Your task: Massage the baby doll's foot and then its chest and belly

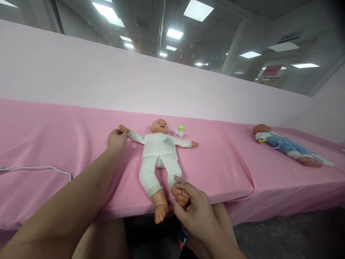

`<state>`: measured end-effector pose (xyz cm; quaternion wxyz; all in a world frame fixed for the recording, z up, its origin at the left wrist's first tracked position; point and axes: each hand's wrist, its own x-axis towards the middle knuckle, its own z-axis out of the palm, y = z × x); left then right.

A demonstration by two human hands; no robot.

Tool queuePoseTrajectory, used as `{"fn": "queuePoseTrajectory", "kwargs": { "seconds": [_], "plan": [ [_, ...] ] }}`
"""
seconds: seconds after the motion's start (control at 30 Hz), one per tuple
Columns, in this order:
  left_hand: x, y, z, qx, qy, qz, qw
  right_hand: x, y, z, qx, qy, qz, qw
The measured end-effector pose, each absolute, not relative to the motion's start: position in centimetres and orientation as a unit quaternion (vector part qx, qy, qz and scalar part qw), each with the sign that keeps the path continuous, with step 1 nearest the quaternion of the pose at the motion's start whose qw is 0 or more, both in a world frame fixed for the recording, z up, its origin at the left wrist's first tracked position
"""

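A baby doll (159, 151) in a white suit lies on its back on the pink-covered table (54, 144), head toward the pale wall, arms spread to both sides and legs pointing at the near edge, where its bare feet reach just past the cloth's fold.

The left hand (117, 138) is stretched far forward, the forearm running long and nearly straight from the lower left corner up across the table. Its fingers are closed around the doll's small fist at the end of the outstretched sleeve, knuckles up.

The right hand (192, 210) sits much nearer, low at the table edge, wrist bent and palm turned toward the doll. Thumb and fingers wrap the doll's foot (the one on the right of the view), the toes showing between them; the doll's other foot hangs free just beside it.

A small bottle with a green cap (179, 131) stands near the doll's head, by its other arm. A white cable (40, 168) trails across the cloth at the left. Well apart to the right lies a second doll (283, 144) in blue clothing, also on its back.
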<state>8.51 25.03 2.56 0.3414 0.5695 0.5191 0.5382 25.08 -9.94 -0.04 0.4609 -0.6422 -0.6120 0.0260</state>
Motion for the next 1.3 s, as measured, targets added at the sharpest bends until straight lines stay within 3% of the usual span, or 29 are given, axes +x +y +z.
{"fn": "queuePoseTrajectory", "kwargs": {
  "seconds": [0.33,0.53,0.97,1.3],
  "plan": [
    [13.0,18.9,3.6,0.849,0.359,0.377,0.088,26.7,-4.0,4.0,-0.641,-0.574,0.014,0.510],
    [13.7,18.7,2.5,0.876,0.310,0.367,0.050,27.3,1.0,4.3,-0.666,-0.568,0.031,0.482],
    [13.2,19.1,3.0,0.858,0.342,0.368,0.109,28.5,1.4,2.6,-0.651,-0.558,0.058,0.510],
    [9.9,24.4,2.0,0.589,0.458,0.515,0.422,27.1,-8.4,0.1,-0.646,-0.552,0.020,0.527]
  ]
}}
